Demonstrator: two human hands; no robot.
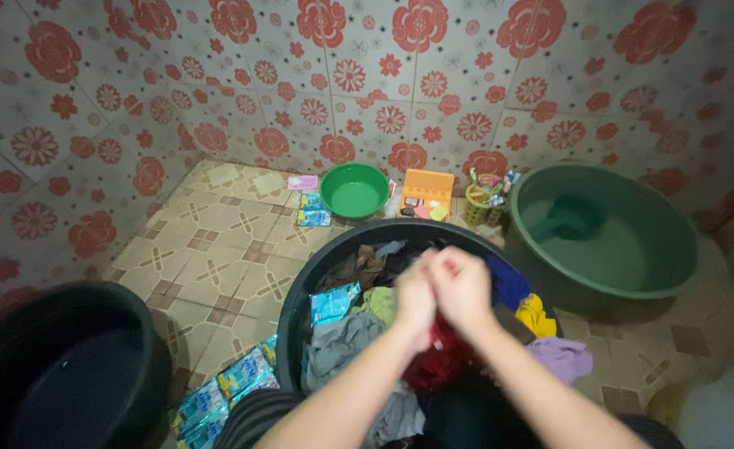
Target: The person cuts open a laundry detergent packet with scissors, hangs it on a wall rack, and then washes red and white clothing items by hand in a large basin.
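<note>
Head view: left hand [414, 301] and right hand [464, 287] clench together; red cloth [440, 362] bunched just beneath them.

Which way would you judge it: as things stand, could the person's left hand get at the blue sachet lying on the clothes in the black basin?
Probably yes: the blue sachet lies uncovered on top, just left of the left hand, with nothing between them.

glossy wall tiles [433, 83], soft red cloth [433, 366]
</note>
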